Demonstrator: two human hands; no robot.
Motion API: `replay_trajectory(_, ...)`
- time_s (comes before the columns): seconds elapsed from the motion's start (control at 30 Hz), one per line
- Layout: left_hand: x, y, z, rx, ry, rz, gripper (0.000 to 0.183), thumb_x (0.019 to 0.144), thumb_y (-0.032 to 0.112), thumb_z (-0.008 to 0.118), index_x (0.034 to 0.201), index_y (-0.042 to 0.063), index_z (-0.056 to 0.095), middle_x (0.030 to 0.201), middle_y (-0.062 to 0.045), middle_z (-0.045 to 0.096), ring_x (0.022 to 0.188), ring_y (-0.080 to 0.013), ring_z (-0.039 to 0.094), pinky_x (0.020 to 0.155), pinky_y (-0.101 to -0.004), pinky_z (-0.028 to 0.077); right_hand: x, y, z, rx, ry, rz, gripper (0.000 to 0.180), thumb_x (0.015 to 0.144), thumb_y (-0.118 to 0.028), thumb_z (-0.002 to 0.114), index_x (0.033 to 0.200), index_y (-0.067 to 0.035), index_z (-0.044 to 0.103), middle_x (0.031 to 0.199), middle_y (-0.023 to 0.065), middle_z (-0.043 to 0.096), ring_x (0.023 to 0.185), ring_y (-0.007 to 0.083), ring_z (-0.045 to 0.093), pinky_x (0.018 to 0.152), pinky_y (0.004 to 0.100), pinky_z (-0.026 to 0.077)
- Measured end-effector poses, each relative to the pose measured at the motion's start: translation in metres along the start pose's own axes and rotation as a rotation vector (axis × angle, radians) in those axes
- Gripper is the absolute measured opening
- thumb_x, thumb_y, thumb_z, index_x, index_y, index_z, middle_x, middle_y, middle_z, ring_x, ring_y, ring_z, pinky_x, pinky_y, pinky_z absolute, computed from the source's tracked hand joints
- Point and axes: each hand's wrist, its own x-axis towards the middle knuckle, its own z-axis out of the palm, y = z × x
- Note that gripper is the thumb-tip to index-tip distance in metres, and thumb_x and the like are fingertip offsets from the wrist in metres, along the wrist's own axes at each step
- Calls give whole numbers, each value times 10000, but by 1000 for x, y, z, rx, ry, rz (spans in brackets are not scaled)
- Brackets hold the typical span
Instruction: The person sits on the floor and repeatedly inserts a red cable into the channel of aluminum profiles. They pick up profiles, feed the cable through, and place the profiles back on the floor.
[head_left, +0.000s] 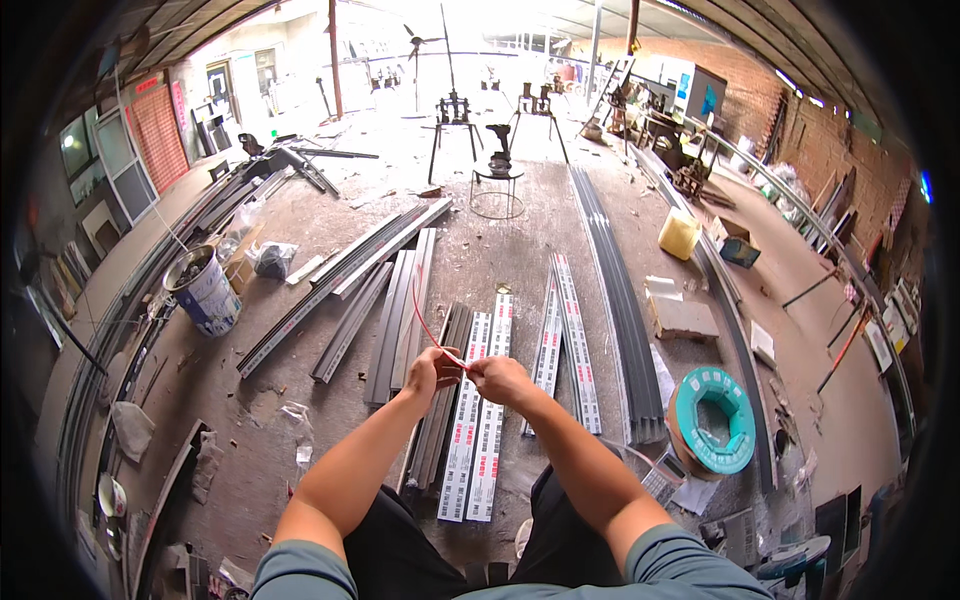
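Note:
A thin red strip (424, 322) runs through both of my hands, and its loose end curves up and away from me. My right hand (504, 380) pinches it between thumb and fingers. Close beside it, my left hand (433, 373) has its fingers curled around the strip. Under my hands lie long metal profiles (465, 450) wrapped in film printed in red and black. Bare dark brown profiles (435, 442) lie along their left side. My hands cover the middle of these pieces.
More profiles (352, 277) lie at left. A grey bundle (619, 315) stretches along the right. Further right stand a teal-sided reel (742, 420), a cardboard box (684, 319) and a yellow jug (679, 234). A bucket (202, 289) sits at left; a stool (496, 176) stands ahead.

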Motion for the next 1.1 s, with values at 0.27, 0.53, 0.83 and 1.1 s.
replay_trajectory(0.27,13,12,-24,5,-41,178,278,1085,243,460,893,100,602,794,-35,624,718,-146,585,713,-321,500,-14,79,-3,-1,5,-73,223,776,-188,612,918,-112,766,907,169,743,850,379,709,727,481,564)
replay_trajectory(0.53,21,41,-63,-99,-22,220,288,1097,347,457,913,146,549,895,-2,626,741,-125,572,802,-346,496,-284,351,-30,-426,269,579,167,758,-238,653,850,-100,666,786,184,684,793,416,696,691,534,549)
replay_trajectory(0.83,22,42,-74,-125,-41,235,316,1091,356,473,918,116,585,874,-18,645,770,-145,590,804,-346,499,-534,467,-100,-91,902,1186,306,996,-345,530,983,-92,701,903,221,719,911,373,715,776,500,544)
replay_trajectory(1.1,31,30,-54,-41,79,182,355,1078,385,487,983,87,655,859,-34,673,739,-152,598,779,-357,529,-528,431,-260,-478,1029,831,372,983,-439,583,908,-92,693,861,245,699,838,459,680,721,523,542)
